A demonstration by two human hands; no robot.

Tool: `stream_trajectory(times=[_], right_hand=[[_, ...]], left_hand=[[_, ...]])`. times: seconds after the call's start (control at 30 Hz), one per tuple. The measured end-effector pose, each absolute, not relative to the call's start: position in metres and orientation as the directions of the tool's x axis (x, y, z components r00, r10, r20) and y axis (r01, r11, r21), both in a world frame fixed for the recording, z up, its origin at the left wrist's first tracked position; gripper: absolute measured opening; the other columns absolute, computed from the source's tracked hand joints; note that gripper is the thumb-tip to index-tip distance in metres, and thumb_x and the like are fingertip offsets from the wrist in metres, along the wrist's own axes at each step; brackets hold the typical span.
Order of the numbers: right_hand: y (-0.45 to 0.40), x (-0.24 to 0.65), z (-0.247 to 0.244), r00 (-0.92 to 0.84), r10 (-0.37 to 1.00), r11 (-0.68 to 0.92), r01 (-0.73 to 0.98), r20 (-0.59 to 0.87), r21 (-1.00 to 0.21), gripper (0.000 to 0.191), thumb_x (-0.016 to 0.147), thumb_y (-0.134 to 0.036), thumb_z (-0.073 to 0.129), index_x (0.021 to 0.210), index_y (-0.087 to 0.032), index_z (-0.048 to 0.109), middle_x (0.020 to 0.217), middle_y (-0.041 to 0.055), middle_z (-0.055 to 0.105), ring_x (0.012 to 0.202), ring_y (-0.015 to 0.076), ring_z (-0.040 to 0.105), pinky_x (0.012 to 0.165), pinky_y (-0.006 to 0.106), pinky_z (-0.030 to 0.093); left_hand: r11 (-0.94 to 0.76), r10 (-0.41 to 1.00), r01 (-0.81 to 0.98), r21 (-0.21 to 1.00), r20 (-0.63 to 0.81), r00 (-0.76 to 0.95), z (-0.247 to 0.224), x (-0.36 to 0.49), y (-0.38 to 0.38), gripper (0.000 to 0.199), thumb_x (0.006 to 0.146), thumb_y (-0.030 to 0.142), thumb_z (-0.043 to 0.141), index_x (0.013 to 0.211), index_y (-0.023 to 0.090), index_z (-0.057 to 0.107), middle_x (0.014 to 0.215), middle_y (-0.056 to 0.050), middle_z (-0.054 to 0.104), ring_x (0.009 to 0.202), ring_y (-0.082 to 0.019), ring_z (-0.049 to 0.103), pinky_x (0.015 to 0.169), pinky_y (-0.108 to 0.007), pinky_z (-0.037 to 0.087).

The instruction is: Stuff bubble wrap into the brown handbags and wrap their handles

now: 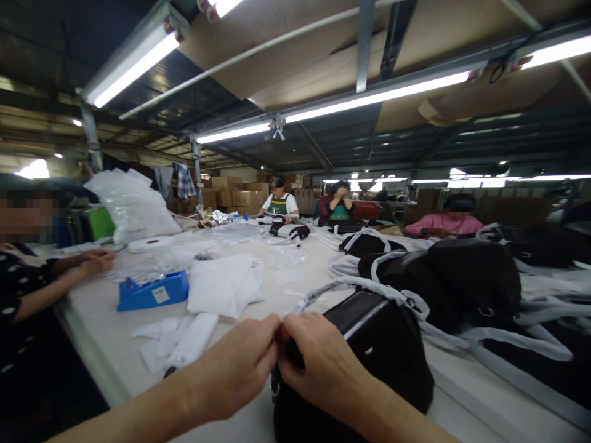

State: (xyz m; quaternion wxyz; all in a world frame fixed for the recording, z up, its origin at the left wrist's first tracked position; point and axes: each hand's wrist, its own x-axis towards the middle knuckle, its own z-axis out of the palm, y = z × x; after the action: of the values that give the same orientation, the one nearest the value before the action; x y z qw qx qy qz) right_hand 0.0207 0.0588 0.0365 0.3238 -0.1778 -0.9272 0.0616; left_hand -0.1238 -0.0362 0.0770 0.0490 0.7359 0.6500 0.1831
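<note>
A black bag [383,351] lies on the white table [249,363] close in front of me, its handle wrapped in white material. My left hand [240,363] is closed, fingertips pinched, at the bag's left upper edge. Pressed against it, my right hand [323,363] is closed too, over the bag's left side. What the fingertips hold is hidden or too small to make out.
Several black bags [462,277] with white-wrapped handles lie at the right. A blue tape dispenser [154,291], white sheets [224,286] and a clear plastic pile [132,206] are at the left. A person [28,295] sits at the left edge; others sit across the table.
</note>
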Motion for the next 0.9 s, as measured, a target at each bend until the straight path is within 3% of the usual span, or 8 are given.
stream_trajectory(times=[0.13, 0.2, 0.3, 0.4, 0.5, 0.57, 0.8, 0.9], right_hand=[[0.050, 0.007, 0.015, -0.608, 0.276, 0.939, 0.336, 0.745, -0.073, 0.019, 0.075, -0.005, 0.048, 0.087, -0.017, 0.057, 0.076, 0.0065, 0.061, 0.068, 0.0236, 0.054, 0.065, 0.035, 0.040], [0.048, 0.003, 0.007, -0.553, 0.259, 0.933, 0.356, 0.792, -0.057, 0.034, 0.074, -0.003, 0.045, 0.103, -0.013, 0.057, 0.081, 0.0085, 0.063, 0.070, 0.0243, 0.054, 0.067, 0.036, 0.042], [0.048, 0.000, 0.001, -0.547, 0.222, 0.940, 0.339, 0.807, -0.029, 0.050, 0.071, -0.002, 0.044, 0.121, -0.007, 0.051, 0.091, 0.0136, 0.064, 0.078, 0.0275, 0.055, 0.073, 0.041, 0.045], [0.051, 0.001, 0.007, -0.614, 0.333, 0.942, 0.254, 0.716, -0.221, 0.038, 0.061, -0.002, 0.049, 0.096, -0.015, 0.058, 0.095, 0.0109, 0.063, 0.086, 0.0271, 0.056, 0.076, 0.040, 0.045], [0.055, 0.004, 0.020, -0.688, 0.490, 0.848, 0.236, 0.536, -0.474, 0.025, 0.054, -0.003, 0.052, 0.072, -0.020, 0.047, 0.085, 0.0045, 0.060, 0.082, 0.0226, 0.054, 0.072, 0.033, 0.041], [0.057, 0.005, 0.029, -0.720, 0.531, 0.796, 0.243, 0.447, -0.555, 0.026, 0.053, -0.002, 0.054, 0.068, -0.021, 0.043, 0.080, 0.0018, 0.058, 0.079, 0.0207, 0.053, 0.070, 0.031, 0.038], [0.060, 0.009, 0.034, -0.735, 0.546, 0.733, 0.185, 0.403, -0.655, 0.022, 0.060, -0.005, 0.061, 0.071, -0.021, 0.048, 0.080, 0.0009, 0.061, 0.080, 0.0203, 0.054, 0.073, 0.031, 0.037], [0.059, 0.008, 0.028, -0.715, 0.535, 0.766, 0.186, 0.449, -0.616, 0.028, 0.058, -0.002, 0.057, 0.080, -0.021, 0.053, 0.082, 0.0017, 0.064, 0.082, 0.0218, 0.056, 0.074, 0.032, 0.038]], left_hand=[[-0.213, 0.919, 0.945, 0.248, 0.379, 0.107, 0.055, -0.125, -0.047, 0.038, 0.088, 0.012, 0.036, 0.124, 0.017, 0.049, 0.090, -0.007, 0.070, 0.077, -0.020, 0.065, 0.070, -0.028, 0.047], [-0.226, 0.889, 0.944, 0.241, 0.448, 0.098, 0.041, -0.123, -0.050, 0.060, 0.087, 0.011, 0.036, 0.145, 0.014, 0.028, 0.087, -0.007, 0.071, 0.070, -0.020, 0.065, 0.065, -0.028, 0.048], [-0.229, 0.872, 0.940, 0.255, 0.484, 0.081, 0.025, -0.122, -0.050, 0.073, 0.089, 0.011, 0.034, 0.153, 0.013, 0.000, 0.086, -0.006, 0.072, 0.068, -0.019, 0.066, 0.061, -0.027, 0.047], [-0.260, 0.842, 0.929, 0.265, 0.534, 0.083, 0.013, -0.126, -0.045, 0.072, 0.090, 0.012, 0.032, 0.153, 0.014, -0.003, 0.079, -0.003, 0.071, 0.060, -0.017, 0.065, 0.054, -0.024, 0.043], [-0.299, 0.833, 0.911, 0.286, 0.544, 0.103, 0.002, -0.134, -0.038, 0.071, 0.091, 0.015, 0.033, 0.153, 0.013, 0.000, 0.066, 0.002, 0.065, 0.047, -0.015, 0.058, 0.047, -0.023, 0.036], [-0.300, 0.837, 0.906, 0.299, 0.538, 0.099, -0.002, -0.138, -0.036, 0.070, 0.091, 0.017, 0.033, 0.153, 0.014, 0.001, 0.065, 0.003, 0.064, 0.048, -0.014, 0.057, 0.048, -0.023, 0.036], [-0.293, 0.831, 0.904, 0.312, 0.550, 0.080, 0.000, -0.139, -0.037, 0.071, 0.089, 0.014, 0.035, 0.152, 0.018, 0.003, 0.084, -0.002, 0.072, 0.063, -0.016, 0.065, 0.056, -0.022, 0.045], [-0.277, 0.839, 0.905, 0.324, 0.541, 0.063, 0.000, -0.139, -0.036, 0.070, 0.090, 0.017, 0.035, 0.153, 0.019, 0.004, 0.068, 0.003, 0.067, 0.051, -0.015, 0.060, 0.054, -0.021, 0.045]])
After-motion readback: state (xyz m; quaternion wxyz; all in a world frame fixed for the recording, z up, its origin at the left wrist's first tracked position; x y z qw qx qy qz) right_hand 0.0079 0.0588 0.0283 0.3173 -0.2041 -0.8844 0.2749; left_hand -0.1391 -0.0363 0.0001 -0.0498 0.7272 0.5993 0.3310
